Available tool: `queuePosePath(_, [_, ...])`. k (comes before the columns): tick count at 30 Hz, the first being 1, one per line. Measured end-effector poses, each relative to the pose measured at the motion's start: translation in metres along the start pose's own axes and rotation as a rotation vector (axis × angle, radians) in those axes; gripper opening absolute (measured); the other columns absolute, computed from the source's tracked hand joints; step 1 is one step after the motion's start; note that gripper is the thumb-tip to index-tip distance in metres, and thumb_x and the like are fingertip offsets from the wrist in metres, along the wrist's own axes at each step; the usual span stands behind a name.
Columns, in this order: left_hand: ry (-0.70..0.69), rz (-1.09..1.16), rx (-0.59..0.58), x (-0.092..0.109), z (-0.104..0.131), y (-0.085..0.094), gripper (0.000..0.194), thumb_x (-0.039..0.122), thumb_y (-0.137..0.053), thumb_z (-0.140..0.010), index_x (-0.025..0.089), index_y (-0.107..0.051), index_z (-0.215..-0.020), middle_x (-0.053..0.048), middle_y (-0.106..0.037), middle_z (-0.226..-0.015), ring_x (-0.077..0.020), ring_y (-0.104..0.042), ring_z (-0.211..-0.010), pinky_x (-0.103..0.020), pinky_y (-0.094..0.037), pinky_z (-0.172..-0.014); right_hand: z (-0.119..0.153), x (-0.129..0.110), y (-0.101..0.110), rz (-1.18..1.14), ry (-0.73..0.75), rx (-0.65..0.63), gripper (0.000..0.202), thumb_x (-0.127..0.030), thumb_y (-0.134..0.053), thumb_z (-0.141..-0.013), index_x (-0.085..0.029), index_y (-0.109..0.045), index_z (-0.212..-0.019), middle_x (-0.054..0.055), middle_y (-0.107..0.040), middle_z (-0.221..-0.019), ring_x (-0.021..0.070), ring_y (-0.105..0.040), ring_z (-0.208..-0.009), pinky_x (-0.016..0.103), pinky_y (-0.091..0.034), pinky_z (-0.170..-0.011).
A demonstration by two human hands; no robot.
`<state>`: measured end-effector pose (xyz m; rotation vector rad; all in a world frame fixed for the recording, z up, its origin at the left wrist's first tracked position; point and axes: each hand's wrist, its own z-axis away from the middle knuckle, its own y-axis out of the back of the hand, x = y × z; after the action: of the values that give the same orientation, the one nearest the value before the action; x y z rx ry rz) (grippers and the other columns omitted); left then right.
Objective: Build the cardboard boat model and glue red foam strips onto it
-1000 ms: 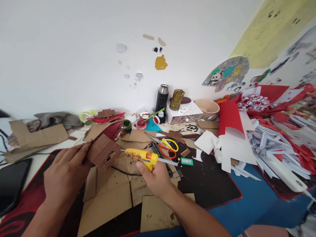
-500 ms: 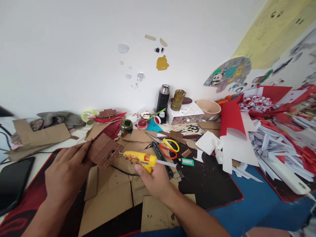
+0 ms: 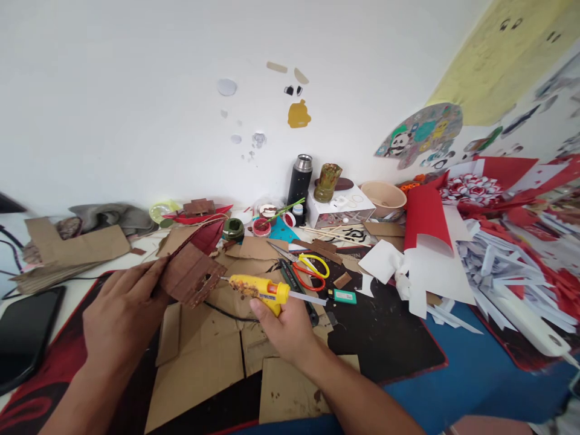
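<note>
**Glue gun [image 3: 258, 287] pointed at a model boat [image 3: 193, 275]**

Nearest, a stained piece of cardboard [image 3: 290, 396] lies flat on a dark mat [image 3: 380, 338] with a red edge. Above it, the right grip [image 3: 290, 329] is closed round the one glue gun, thumb against its side. The tool is yellow, smeared with brown toward the nozzle, and one pale glue stick [image 3: 310, 298] juts from its back.

The left grip [image 3: 122, 308] holds the model boat, fingers pinched on its left edge. The boat shows a tilted, plank-textured brown wall with a small ragged opening near its right edge, and a pointed dark-red section behind. It sits just right of the left grip and left of the right grip, its right edge at the nozzle; I cannot tell whether they touch.

Farther off lies one pair of scissors [image 3: 312, 269], with one yellow loop and one orange-red. Beyond are three jars: a green paint jar [image 3: 233, 231], an upright red paint jar [image 3: 261, 228] and a tipped jar [image 3: 289, 220], red inside. A second, red boat [image 3: 198, 211] with a brown cabin is left of them. By the wall stand one black thermos [image 3: 299, 184], one olive vase [image 3: 327, 183] on a white box [image 3: 342, 208], and one beige bowl [image 3: 383, 198].
</note>
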<state>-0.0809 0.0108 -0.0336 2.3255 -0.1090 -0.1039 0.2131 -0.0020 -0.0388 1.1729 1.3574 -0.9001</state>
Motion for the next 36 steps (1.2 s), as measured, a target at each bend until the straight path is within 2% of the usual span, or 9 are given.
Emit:
queuePosePath(8, [-0.018,0.006,-0.012,-0.001,0.001,0.0,0.04,0.025,-0.056,-0.108,0.017,-0.077,-0.141,-0.014,-0.087,-0.116,-0.0315,-0.078,-0.099,-0.041,-0.059,-0.092,-0.002,-0.002,0.003,-0.016,0.009,0.035,0.045,-0.057,-0.067,-0.104,-0.021,-0.082,-0.128,0.014,-0.083,-0.132,0.0302,-0.08,-0.119,0.045,-0.064,-0.105])
queuePosePath(13, [-0.006,-0.002,-0.023,0.0,0.001,-0.001,0.039,0.025,-0.058,-0.108,0.022,-0.077,-0.142,-0.011,-0.087,-0.117,-0.0287,-0.078,-0.1,-0.039,-0.058,-0.093,-0.002,-0.001,0.004,-0.013,0.009,0.05,0.043,-0.054,-0.066,-0.104,-0.021,-0.081,-0.126,0.014,-0.084,-0.128,0.029,-0.081,-0.118,0.044,-0.063,-0.106])
queuePosePath(18, [-0.05,-0.018,0.003,0.0,0.0,0.0,0.035,0.023,-0.057,-0.108,0.015,-0.079,-0.135,-0.013,-0.087,-0.114,-0.0308,-0.078,-0.097,-0.041,-0.058,-0.089,-0.003,-0.002,0.003,-0.023,0.001,0.028,0.045,-0.059,-0.068,-0.103,-0.022,-0.081,-0.125,0.014,-0.084,-0.129,0.0297,-0.081,-0.115,0.045,-0.065,-0.101])
queuePosePath(20, [-0.061,-0.019,0.016,0.0,0.0,0.001,0.035,0.022,-0.057,-0.108,0.012,-0.079,-0.133,-0.014,-0.087,-0.113,-0.0314,-0.078,-0.096,-0.041,-0.058,-0.087,-0.003,-0.001,0.003,-0.014,-0.001,0.053,0.047,-0.062,-0.067,-0.103,-0.022,-0.081,-0.124,0.013,-0.084,-0.123,0.0306,-0.08,-0.115,0.046,-0.064,-0.102])
queuePosePath(23, [-0.016,-0.004,0.011,0.0,-0.001,0.001,0.035,0.024,-0.056,-0.108,0.013,-0.08,-0.131,-0.015,-0.087,-0.112,-0.0319,-0.078,-0.095,-0.041,-0.058,-0.085,-0.003,0.003,0.003,0.016,-0.032,0.116,0.054,-0.072,-0.063,-0.104,-0.022,-0.08,-0.118,0.011,-0.084,-0.1,0.0319,-0.079,-0.109,0.044,-0.066,-0.094])
queuePosePath(26, [0.089,0.04,0.01,-0.003,-0.004,0.004,0.035,0.032,-0.057,-0.108,0.017,-0.082,-0.127,-0.014,-0.086,-0.112,-0.0295,-0.078,-0.094,-0.038,-0.057,-0.082,-0.003,0.011,0.003,0.038,-0.058,0.106,0.058,-0.078,-0.06,-0.103,-0.023,-0.079,-0.107,0.007,-0.075,-0.077,0.032,-0.079,-0.098,0.041,-0.067,-0.081])
queuePosePath(29, [0.267,0.084,0.024,-0.014,-0.011,0.018,0.035,0.044,-0.061,-0.105,0.02,-0.083,-0.114,-0.01,-0.085,-0.102,-0.0247,-0.076,-0.088,-0.032,-0.053,-0.075,-0.001,0.015,0.002,0.059,-0.046,0.04,0.058,-0.078,-0.058,-0.104,-0.024,-0.079,-0.103,0.004,-0.069,-0.07,0.0307,-0.078,-0.09,0.039,-0.065,-0.076])
queuePosePath(33, [0.641,0.079,-0.029,-0.037,-0.018,0.052,0.04,0.059,-0.066,-0.097,0.022,-0.082,-0.094,0.001,-0.067,-0.067,-0.0196,-0.065,-0.067,-0.027,-0.04,-0.06,0.002,0.005,0.001,0.175,0.045,-0.105,0.051,-0.07,-0.06,-0.106,-0.023,-0.08,-0.107,0.005,-0.075,-0.078,0.027,-0.076,-0.085,0.035,-0.061,-0.074])
queuePosePath(36, [0.797,0.073,-0.055,-0.053,-0.017,0.075,0.044,0.063,-0.068,-0.092,0.02,-0.081,-0.095,0.002,-0.065,-0.065,-0.0217,-0.067,-0.072,-0.026,-0.038,-0.058,0.007,-0.013,-0.006,0.336,0.179,-0.274,0.037,-0.057,-0.064,-0.107,-0.024,-0.079,-0.105,0.004,-0.08,-0.089,0.0227,-0.074,-0.079,0.031,-0.057,-0.072])
